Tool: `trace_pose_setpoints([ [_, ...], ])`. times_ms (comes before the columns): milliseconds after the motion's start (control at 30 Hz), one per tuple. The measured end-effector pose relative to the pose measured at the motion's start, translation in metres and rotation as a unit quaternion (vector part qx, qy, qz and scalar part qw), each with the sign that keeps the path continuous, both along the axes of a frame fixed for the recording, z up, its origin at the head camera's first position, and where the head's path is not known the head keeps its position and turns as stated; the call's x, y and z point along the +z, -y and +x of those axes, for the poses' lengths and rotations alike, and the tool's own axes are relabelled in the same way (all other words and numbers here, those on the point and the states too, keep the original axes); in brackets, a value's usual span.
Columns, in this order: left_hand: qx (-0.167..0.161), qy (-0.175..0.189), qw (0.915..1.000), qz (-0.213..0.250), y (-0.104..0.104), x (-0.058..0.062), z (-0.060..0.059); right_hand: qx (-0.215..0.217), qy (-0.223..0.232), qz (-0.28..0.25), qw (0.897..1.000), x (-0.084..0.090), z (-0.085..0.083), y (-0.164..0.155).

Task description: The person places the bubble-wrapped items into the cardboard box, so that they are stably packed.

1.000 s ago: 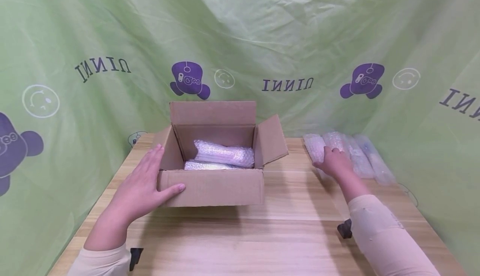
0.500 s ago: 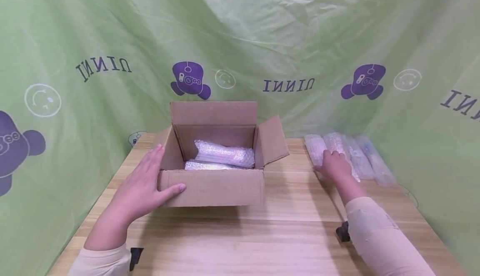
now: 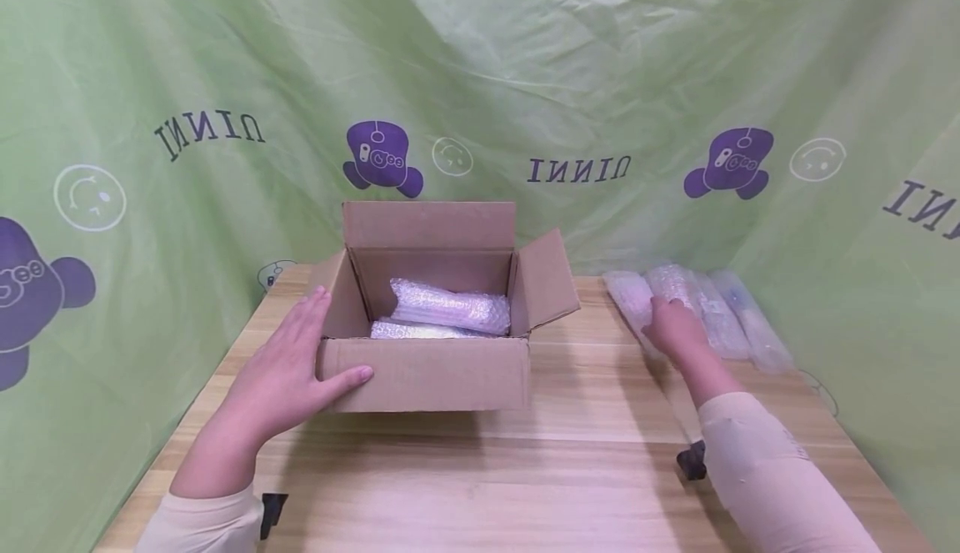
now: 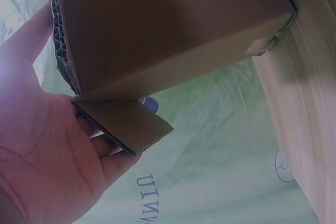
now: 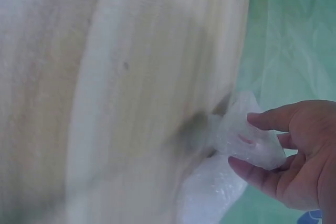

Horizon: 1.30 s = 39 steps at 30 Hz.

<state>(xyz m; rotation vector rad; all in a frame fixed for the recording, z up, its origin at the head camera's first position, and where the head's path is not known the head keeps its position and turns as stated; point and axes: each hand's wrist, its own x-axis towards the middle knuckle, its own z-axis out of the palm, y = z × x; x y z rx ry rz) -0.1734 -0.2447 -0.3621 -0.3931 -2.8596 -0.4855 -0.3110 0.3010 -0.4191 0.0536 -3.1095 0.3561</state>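
Right hand (image 3: 675,328), pinching one clear bubble-wrapped roll (image 3: 632,301), should grip mid-length while the flat left hand (image 3: 288,374) steadies the open brown cardboard box (image 3: 427,374).

Open cardboard box (image 3: 427,369) sits mid-table, flaps up; leftmost bubble-wrapped bundle (image 3: 630,299) lies at its right.

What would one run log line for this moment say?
left hand: rests on cardboard box | right hand: pinches bubble-wrap packet | box: open, two packets inside

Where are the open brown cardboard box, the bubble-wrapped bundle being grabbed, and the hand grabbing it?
open brown cardboard box (image 3: 427,374), head view, front wall.
bubble-wrapped bundle (image 3: 630,294), head view, far end.
right hand (image 3: 677,330), head view, back of hand.
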Motion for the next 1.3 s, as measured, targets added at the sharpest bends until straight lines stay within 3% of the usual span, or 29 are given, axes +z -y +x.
trace_pose_setpoints([
  [133,0.000,-0.005,1.0000,0.001,0.000,-0.001,-0.001,0.010,-0.009,-0.026,1.000,0.011,0.001,0.000],
  [467,-0.001,-0.005,1.0000,0.000,0.000,0.000,-0.001,0.033,-0.032,-0.034,0.998,0.045,0.003,0.005],
  [867,0.002,-0.002,1.0000,0.000,0.000,0.001,0.000,0.063,-0.022,-0.048,0.997,0.096,0.009,0.015],
  [1300,-0.002,-0.007,1.0000,0.002,-0.001,0.001,-0.001,0.102,-0.052,-0.067,0.991,0.158,0.025,0.043],
])
